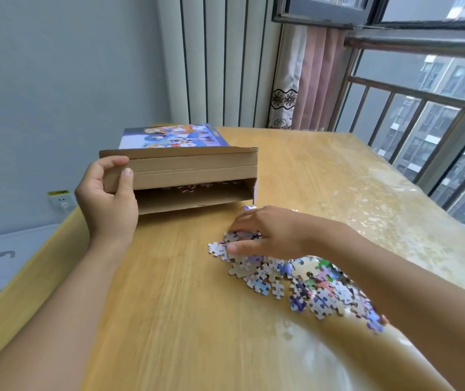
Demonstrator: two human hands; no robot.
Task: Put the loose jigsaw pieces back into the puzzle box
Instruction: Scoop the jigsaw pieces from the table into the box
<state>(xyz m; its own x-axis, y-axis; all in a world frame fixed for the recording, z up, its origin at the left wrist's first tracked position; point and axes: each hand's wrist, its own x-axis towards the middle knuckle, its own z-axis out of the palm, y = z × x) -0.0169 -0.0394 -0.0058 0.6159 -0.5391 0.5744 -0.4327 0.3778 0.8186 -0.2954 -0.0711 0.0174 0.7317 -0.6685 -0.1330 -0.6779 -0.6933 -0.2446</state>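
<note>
While left hand grips box, right hand rests on pieces.

High-rise home: curtain, railed window, wooden table

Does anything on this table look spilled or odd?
Yes: loose jigsaw pieces lie heaped on the table under the right hand, outside the puzzle box, which the left hand holds open.

We see the puzzle box, brown cardboard, open toward us, a few pieces inside; loose jigsaw pieces heaped near its right.
</note>
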